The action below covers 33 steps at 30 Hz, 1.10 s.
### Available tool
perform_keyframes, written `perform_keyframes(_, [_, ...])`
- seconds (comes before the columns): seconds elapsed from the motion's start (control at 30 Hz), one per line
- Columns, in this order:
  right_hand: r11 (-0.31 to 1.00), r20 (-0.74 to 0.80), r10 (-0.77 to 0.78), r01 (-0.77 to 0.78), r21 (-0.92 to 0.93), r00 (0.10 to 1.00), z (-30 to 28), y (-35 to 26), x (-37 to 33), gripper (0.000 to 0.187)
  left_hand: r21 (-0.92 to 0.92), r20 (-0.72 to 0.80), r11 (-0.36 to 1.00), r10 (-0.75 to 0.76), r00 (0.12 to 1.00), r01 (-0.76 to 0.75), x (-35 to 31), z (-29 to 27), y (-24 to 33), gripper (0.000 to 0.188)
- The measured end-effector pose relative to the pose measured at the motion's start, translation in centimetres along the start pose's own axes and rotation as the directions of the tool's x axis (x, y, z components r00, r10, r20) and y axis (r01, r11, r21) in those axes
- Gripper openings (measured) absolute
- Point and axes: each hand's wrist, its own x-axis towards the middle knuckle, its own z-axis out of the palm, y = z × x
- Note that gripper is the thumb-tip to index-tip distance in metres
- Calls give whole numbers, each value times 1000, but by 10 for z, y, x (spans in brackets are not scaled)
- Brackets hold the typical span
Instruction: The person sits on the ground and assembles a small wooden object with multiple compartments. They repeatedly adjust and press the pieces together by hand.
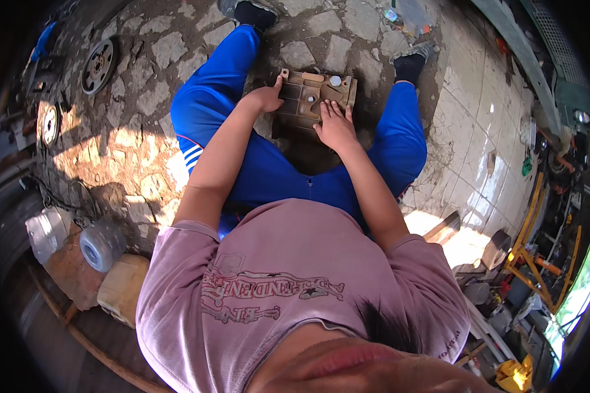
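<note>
Between the shins of the blue trousers (226, 75), low over the stone paving (167, 49), sits a brown metal block (306, 92) with recessed pockets in its upper face; what carries it from beneath is lost in shadow. Its long axis seems to run from the person's left to right, square across the body, so the two hands meet it near opposite ends. The left hand (267, 99) is at the left end, a fingertip reaching the far corner; whether that grip is clasping the edge or merely resting there, I cannot tell, since the other fingers are partly hidden. The right hand (336, 128) comes from the near side, its grip released, fingers spread over the near right part of the upper face. From the left palm the block lies to the right; from the right palm it lies straight ahead. As I judge it, this offset matters most: one hand bears on the end, the other on top, and the right is nearer the pale round bolt head (335, 81) at the far right.
</note>
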Motion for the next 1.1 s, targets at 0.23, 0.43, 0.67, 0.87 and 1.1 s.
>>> perform_keyframes(0.23, [999, 33, 29, -30, 35, 999, -11, 0, 2, 76, 17, 0, 1000, -10, 1000, 10, -6, -6, 12, 99])
perform_keyframes(0.43, [999, -3, 10, -10, 41, 1000, -4, 2, 4, 77, 19, 6, 1000, 2, 1000, -2, 3, 0, -4, 103])
perform_keyframes(0.67, [992, -3, -11, 11, 123, 1000, -2, 12, 0, 77, 43, 11, 999, -19, 1000, 19, 2, 6, 0, 103])
perform_keyframes(0.87, [994, 0, -17, 16, 112, 1000, -13, 16, -2, 73, 36, -35, 999, -1, 999, 2, 8, 5, -8, 103])
perform_keyframes(1.1, [997, 23, -40, 39, 63, 999, -1, 9, -7, 72, 37, -36, 999, 17, 999, -16, 7, 10, -10, 101])
